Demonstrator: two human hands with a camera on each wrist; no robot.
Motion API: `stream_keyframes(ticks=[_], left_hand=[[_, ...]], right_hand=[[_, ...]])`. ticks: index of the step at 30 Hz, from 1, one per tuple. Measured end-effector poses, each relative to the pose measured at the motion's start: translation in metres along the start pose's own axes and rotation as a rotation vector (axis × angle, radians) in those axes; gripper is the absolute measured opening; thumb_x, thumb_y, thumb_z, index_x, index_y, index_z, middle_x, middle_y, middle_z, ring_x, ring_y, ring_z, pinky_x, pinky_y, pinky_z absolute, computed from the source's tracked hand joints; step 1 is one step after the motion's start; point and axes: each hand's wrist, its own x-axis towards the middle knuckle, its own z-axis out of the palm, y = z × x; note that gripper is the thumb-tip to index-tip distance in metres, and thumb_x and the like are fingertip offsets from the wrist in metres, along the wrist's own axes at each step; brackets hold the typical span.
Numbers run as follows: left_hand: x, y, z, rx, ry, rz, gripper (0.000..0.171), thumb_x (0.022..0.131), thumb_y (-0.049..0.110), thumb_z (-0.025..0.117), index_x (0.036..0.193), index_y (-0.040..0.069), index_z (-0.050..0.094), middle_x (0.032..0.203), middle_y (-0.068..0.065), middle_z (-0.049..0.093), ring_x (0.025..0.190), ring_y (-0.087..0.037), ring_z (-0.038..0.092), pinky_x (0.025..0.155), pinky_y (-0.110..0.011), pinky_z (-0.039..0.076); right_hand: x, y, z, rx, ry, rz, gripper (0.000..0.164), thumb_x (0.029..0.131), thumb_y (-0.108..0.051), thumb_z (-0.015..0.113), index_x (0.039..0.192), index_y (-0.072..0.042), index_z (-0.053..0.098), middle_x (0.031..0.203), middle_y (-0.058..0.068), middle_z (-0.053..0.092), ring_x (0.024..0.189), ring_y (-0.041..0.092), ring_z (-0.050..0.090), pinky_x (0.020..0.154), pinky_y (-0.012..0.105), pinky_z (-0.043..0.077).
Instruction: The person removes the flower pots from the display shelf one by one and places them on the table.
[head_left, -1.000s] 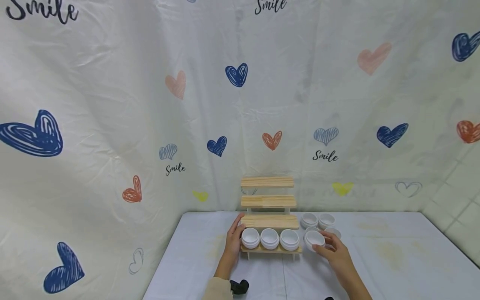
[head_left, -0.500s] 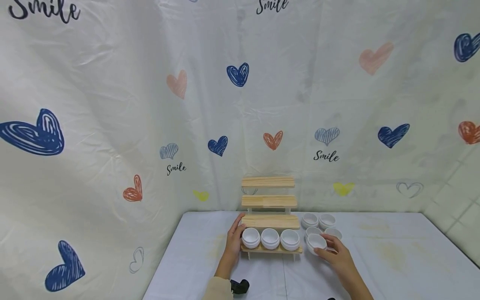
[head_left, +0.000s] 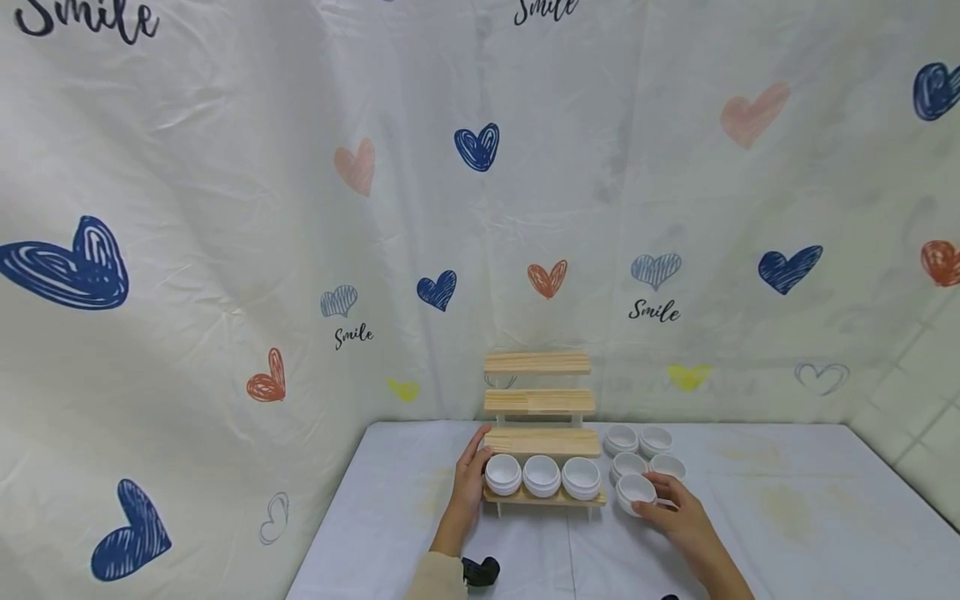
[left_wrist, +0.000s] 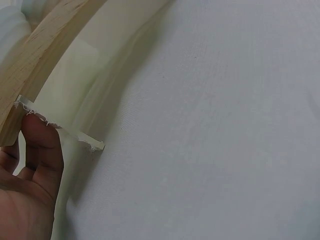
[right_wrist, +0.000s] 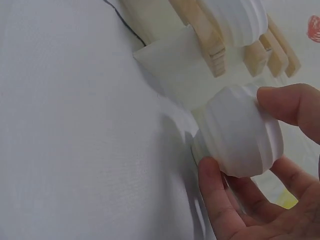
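Note:
A tiered wooden display stand point(head_left: 542, 442) with several steps stands on the table. Three small white bowls point(head_left: 542, 477) line its lowest step. My left hand point(head_left: 467, 487) grips the stand's left side; in the left wrist view a curled finger point(left_wrist: 42, 137) touches the stand's thin pale leg, under the wooden board point(left_wrist: 35, 62). To the right of the stand, my right hand point(head_left: 681, 515) pinches another white bowl point(head_left: 636, 492) between thumb and fingers. The right wrist view shows that ribbed white bowl point(right_wrist: 240, 132) tilted by the camera's angle; whether it touches the table cannot be told.
Several more white bowls point(head_left: 621, 439) are grouped behind my right hand, right of the stand. White cloth point(head_left: 750, 483) covers the table. A curtain point(head_left: 420, 217) printed with hearts hangs close behind. A black object point(head_left: 482, 572) sits at my left wrist.
My right hand has drawn the bowl a short way toward me and slightly right, uncovering more of the bowl behind it. The left hand stays on the stand.

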Motion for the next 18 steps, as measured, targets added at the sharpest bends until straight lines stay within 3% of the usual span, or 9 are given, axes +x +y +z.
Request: stream_keyframes(ticks=[9, 18], left_hand=[[0.0023, -0.0030, -0.0015, -0.005, -0.003, -0.007, 0.049, 0.105, 0.034, 0.051, 0.154, 0.028, 0.048, 0.164, -0.007, 0.039, 0.151, -0.031, 0.034, 0.121, -0.058, 0.027], [0.0023, -0.0028, -0.0014, -0.010, -0.012, -0.003, 0.051, 0.106, 0.033, 0.051, 0.156, 0.024, 0.045, 0.165, -0.006, 0.038, 0.152, -0.030, 0.033, 0.122, -0.058, 0.026]], right_hand=[[0.0031, 0.0040, -0.0029, -0.022, -0.022, 0.013, 0.070, 0.089, -0.020, 0.079, 0.148, -0.002, 0.045, 0.135, 0.021, 0.059, 0.097, 0.007, 0.062, 0.080, 0.026, 0.051], [0.0032, 0.0077, -0.0044, -0.053, -0.032, -0.012, 0.070, 0.087, -0.020, 0.080, 0.146, -0.002, 0.048, 0.137, 0.023, 0.058, 0.105, 0.016, 0.061, 0.080, 0.027, 0.051]])
